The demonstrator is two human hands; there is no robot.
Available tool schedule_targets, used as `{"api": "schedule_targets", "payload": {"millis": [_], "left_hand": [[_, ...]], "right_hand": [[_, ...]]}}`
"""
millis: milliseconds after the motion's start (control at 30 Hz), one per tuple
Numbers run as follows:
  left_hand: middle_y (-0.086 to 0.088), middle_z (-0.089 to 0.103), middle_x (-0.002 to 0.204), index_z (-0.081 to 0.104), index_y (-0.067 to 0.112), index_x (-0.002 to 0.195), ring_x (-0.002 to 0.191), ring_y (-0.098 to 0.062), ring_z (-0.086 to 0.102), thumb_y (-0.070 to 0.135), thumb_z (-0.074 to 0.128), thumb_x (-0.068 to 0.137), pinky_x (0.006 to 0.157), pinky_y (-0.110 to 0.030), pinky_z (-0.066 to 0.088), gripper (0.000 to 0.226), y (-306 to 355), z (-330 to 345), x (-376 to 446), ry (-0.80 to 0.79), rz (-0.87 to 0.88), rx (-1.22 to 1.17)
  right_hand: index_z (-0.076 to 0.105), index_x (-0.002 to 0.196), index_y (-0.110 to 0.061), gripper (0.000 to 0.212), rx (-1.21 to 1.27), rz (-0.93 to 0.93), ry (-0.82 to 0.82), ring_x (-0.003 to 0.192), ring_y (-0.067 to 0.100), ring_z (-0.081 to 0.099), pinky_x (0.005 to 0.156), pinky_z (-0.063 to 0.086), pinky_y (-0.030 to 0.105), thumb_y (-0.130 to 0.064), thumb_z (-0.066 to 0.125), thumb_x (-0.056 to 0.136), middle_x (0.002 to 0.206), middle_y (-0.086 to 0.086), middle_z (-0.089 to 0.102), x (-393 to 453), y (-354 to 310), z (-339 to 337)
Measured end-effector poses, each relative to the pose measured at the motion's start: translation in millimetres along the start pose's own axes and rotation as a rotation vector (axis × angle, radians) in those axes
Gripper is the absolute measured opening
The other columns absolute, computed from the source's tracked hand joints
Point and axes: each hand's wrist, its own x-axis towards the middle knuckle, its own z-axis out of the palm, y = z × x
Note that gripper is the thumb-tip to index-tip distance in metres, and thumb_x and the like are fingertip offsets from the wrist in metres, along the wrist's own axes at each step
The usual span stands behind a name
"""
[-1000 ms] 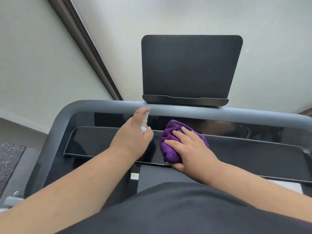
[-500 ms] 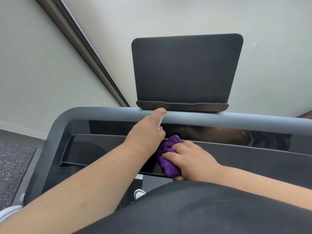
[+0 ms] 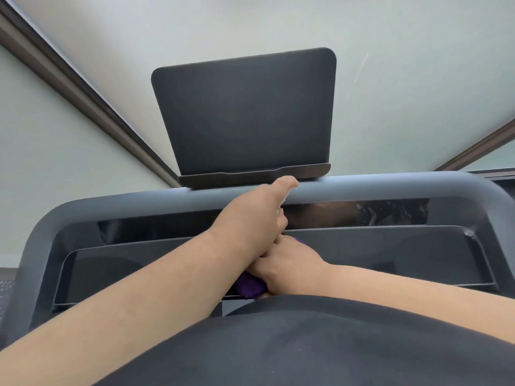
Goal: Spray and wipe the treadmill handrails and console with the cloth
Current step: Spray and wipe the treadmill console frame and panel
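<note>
Left hand curls round small spray bottle, forefinger on top; right hand fingers bunch soft purple cloth, light, squashy, grab anywhere

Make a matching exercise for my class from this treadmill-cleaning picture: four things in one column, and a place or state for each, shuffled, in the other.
Things
1. purple cloth
2. left hand
3. upright dark panel
4. right hand

Places or states
A. stands above the grey handrail
B. grips a small white spray bottle
C. mostly hidden under a hand
D. presses down on the glossy console

Pairs: 1-C, 2-B, 3-A, 4-D
</note>
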Motion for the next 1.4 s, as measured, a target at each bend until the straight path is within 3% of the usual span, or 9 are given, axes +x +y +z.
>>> {"api": "schedule_targets", "payload": {"millis": [100,400,567,667,867,1033,1167,1233,1400], "left_hand": [[0.003,0.055,0.090,0.034,0.039,0.133,0.075,-0.021,0.057,0.012,0.048,0.088,0.070,-0.038,0.051,0.055,6,2,11,-0.060,-0.045,-0.032],[0.010,0.057,0.108,0.027,0.042,0.134,0.080,-0.015,0.054,0.018,0.045,0.091,0.072,-0.027,0.046,0.052,-31,1,-20,0.063,-0.032,0.038],[0.007,0.054,0.094,0.030,0.038,0.141,0.081,-0.016,0.055,0.020,0.052,0.092,0.077,-0.022,0.042,0.057,-88,-22,-64,0.194,-0.254,-0.026],[0.009,0.050,0.085,0.032,0.038,0.139,0.075,-0.016,0.053,0.017,0.050,0.092,0.074,-0.029,0.048,0.055,-116,-34,-72,0.178,-0.340,-0.053],[0.000,0.064,0.106,0.038,0.034,0.136,0.090,-0.024,0.062,0.021,0.046,0.093,0.077,-0.040,0.054,0.046,-126,-39,-66,0.130,-0.358,-0.113],[0.010,0.051,0.087,0.022,0.041,0.136,0.065,-0.007,0.048,0.015,0.054,0.090,0.077,-0.033,0.052,0.062,-116,-19,-81,0.188,-0.253,-0.130],[0.023,0.046,0.115,0.031,0.038,0.144,0.097,0.000,0.050,0.021,0.049,0.095,0.086,-0.021,0.042,0.055,-89,-14,-88,0.177,-0.179,-0.262],[0.023,0.049,0.114,0.029,0.044,0.139,0.093,0.000,0.052,0.021,0.051,0.094,0.084,-0.018,0.042,0.055,-78,-9,-94,0.179,-0.165,-0.275],[0.015,0.055,0.105,0.021,0.049,0.131,0.071,0.002,0.049,0.019,0.054,0.090,0.062,-0.006,0.033,0.060,-80,6,-111,0.128,-0.162,-0.148]], "right_hand": [[0.044,0.114,-0.020,0.055,-0.002,-0.039,0.040,0.073,0.035,0.059,0.058,0.049,0.034,-0.032,0.068,0.066,0.086,0.010,0.067,3,0,3],[0.051,0.136,-0.028,0.065,-0.034,0.047,-0.073,0.092,0.035,0.054,0.079,0.050,0.043,-0.058,0.050,0.078,0.107,0.008,0.059,-2,8,9],[0.057,0.122,-0.030,0.061,-0.089,0.020,-0.025,0.084,0.031,0.059,0.076,0.055,0.042,-0.053,0.062,0.066,0.101,0.003,0.062,-4,10,14],[0.052,0.122,-0.033,0.062,-0.109,0.014,0.031,0.084,0.029,0.060,0.078,0.056,0.039,-0.053,0.057,0.064,0.101,0.002,0.062,-1,9,15],[0.053,0.123,-0.033,0.060,-0.093,0.016,0.052,0.088,0.028,0.062,0.086,0.054,0.035,-0.050,0.065,0.067,0.107,0.001,0.064,-1,6,13],[0.058,0.122,-0.032,0.051,0.163,0.161,0.279,0.096,0.019,0.060,0.089,0.046,0.028,-0.043,0.068,0.073,0.109,-0.003,0.066,-13,-7,-7],[0.068,0.120,-0.019,0.052,0.235,0.392,0.567,0.104,0.020,0.059,0.098,0.044,0.028,-0.035,0.074,0.071,0.112,-0.002,0.064,-42,5,-29],[0.068,0.122,-0.017,0.054,0.188,0.499,0.656,0.109,0.021,0.057,0.102,0.041,0.029,-0.036,0.075,0.072,0.116,0.002,0.063,-49,18,-40],[0.055,0.137,-0.029,0.070,-0.131,0.603,0.350,0.136,0.034,0.034,0.116,0.028,0.045,-0.046,0.080,0.074,0.147,0.009,0.046,-33,40,-32]]}}
